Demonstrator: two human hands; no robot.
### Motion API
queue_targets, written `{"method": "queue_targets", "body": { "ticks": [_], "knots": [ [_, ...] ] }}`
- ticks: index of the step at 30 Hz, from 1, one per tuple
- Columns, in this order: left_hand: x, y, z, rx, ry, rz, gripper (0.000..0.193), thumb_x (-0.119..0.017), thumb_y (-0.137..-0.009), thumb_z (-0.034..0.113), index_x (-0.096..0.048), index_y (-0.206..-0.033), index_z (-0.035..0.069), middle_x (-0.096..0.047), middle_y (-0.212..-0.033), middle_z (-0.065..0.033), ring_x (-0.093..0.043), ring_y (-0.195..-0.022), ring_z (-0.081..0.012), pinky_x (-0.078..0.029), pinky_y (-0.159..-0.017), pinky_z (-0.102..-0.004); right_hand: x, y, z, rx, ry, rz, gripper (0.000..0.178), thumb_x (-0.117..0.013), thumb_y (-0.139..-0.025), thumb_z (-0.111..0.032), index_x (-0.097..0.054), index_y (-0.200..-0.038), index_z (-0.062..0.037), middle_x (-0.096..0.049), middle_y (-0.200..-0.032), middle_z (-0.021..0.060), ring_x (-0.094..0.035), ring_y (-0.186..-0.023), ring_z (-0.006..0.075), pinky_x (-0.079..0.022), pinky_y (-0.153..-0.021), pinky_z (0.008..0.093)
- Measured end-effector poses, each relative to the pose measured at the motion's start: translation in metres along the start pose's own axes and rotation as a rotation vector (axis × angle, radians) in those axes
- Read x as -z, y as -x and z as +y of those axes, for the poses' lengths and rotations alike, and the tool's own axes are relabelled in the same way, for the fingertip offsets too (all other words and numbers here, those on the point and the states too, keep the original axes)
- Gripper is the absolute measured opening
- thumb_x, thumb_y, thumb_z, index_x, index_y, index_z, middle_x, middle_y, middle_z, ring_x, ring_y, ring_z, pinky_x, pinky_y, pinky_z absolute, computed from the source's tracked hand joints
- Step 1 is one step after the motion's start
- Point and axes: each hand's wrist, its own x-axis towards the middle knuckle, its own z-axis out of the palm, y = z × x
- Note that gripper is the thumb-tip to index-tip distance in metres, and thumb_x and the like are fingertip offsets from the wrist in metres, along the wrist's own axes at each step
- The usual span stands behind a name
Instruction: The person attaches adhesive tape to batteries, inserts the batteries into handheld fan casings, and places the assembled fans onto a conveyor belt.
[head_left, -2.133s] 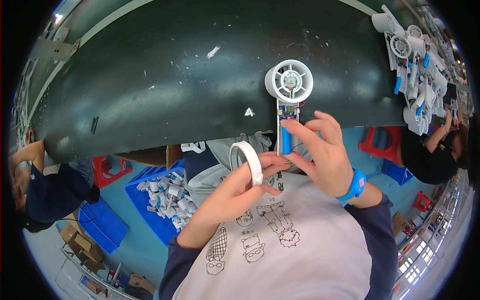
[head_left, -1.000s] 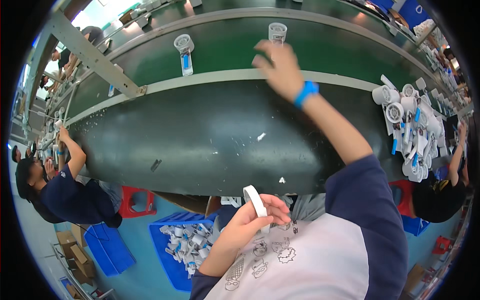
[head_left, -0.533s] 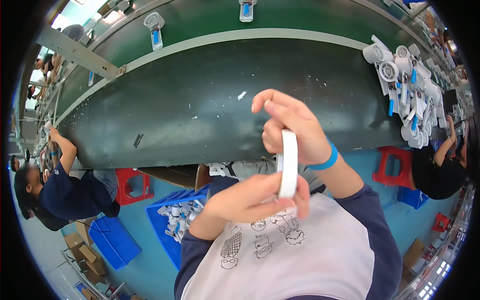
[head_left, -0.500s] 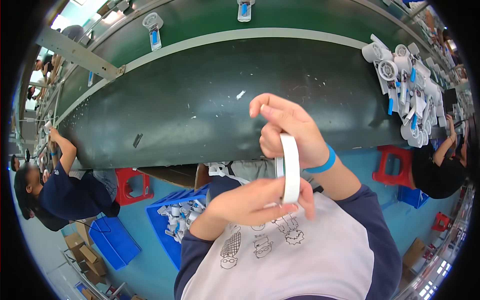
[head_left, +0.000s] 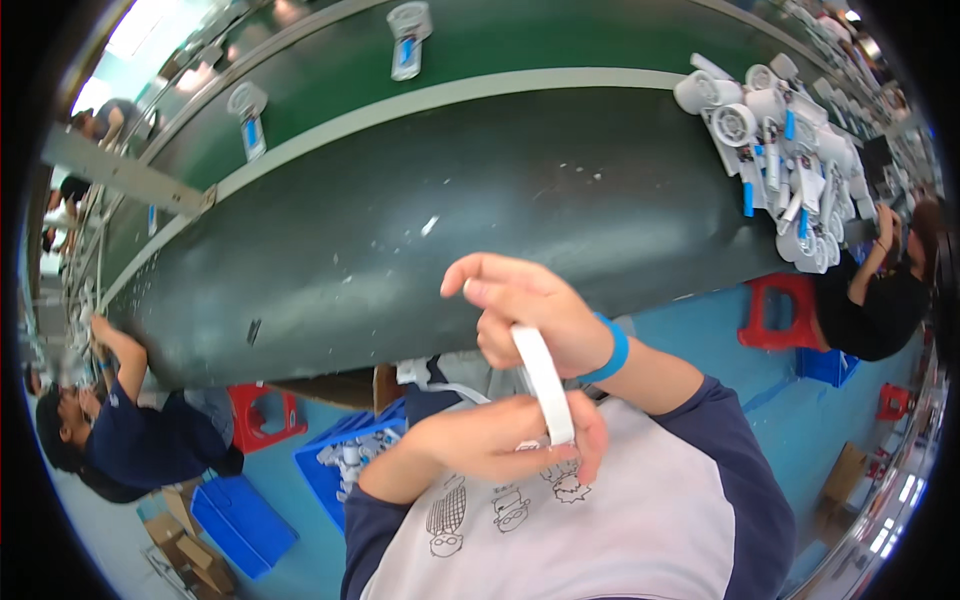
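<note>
The left hand [head_left: 490, 440] gripped a white tape roll [head_left: 545, 385] close to the chest, fingers curled around its lower rim. Just above, the right hand [head_left: 530, 320], a blue wristband [head_left: 612, 350] on its wrist, pinched the roll's upper edge, forefinger stretched out. Beyond them lay the dark green table [head_left: 480, 210], with a heap of white handheld fans [head_left: 790, 160] far right.

Lighting: bright, even, overhead; strongest at upper left, where detail washes out. Soft sheen on the dark green surface [head_left: 520, 230]. Shadows faint. Focus: centre sharp, slight softness on the hands. Edges: heavy fisheye bending, black vignette around the rim.
</note>
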Motion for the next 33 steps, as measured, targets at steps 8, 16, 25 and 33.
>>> {"method": "queue_targets", "body": {
  "ticks": [8, 16, 25, 33],
  "knots": [
    [0.02, 0.008, -0.014, 0.059, -0.204, 0.171, 0.018, -0.039, -0.09, -0.009, -0.043, -0.104, 0.002, -0.059, -0.089, -0.0116, -0.058, -0.076, -0.0183, -0.048, -0.069, -0.0313, 0.096, -0.002, -0.063, 0.609, 0.967, 0.187, 0.021, -0.05, -0.095, -0.016, -0.055, -0.109, -0.0011, -0.062, -0.083, 0.0083, -0.06, -0.078, 0.0181, -0.047, -0.071, 0.0302],
    [0.008, 0.042, -0.031, -0.22, 0.057, 0.488, 0.018, -0.04, -0.089, -0.01, -0.039, -0.101, 0.003, -0.06, -0.084, -0.0177, -0.057, -0.072, -0.0201, -0.046, -0.065, -0.0326, 0.223, 0.068, -0.173, 0.274, 2.451, 1.528, 0.058, -0.076, -0.071, -0.023, -0.052, -0.121, -0.0097, -0.051, -0.111, 0.0177, -0.049, -0.106, 0.0389, -0.04, -0.09, 0.0463],
    [0.001, 0.027, -0.012, -0.103, -0.061, 0.461, 0.024, -0.041, -0.086, -0.014, -0.042, -0.102, 0.002, -0.062, -0.087, -0.0191, -0.059, -0.075, -0.0198, -0.046, -0.069, -0.0319, 0.063, 0.044, -0.086, 0.482, 1.618, 0.588, 0.043, -0.072, -0.077, -0.016, -0.056, -0.114, -0.0024, -0.061, -0.101, 0.0096, -0.059, -0.092, 0.0174, -0.047, -0.081, 0.0283],
    [-0.013, 0.049, -0.017, -0.094, 0.003, 0.653, 0.02, -0.042, -0.088, -0.01, -0.042, -0.104, 0.002, -0.06, -0.088, -0.0135, -0.057, -0.08, -0.0172, -0.046, -0.072, -0.0313, 0.083, -0.012, -0.036, 0.81, 1.903, 0.521, 0.04, -0.071, -0.078, -0.016, -0.056, -0.112, -0.0017, -0.06, -0.107, 0.0146, -0.057, -0.099, 0.0312, -0.045, -0.086, 0.0368]
  ]
}}
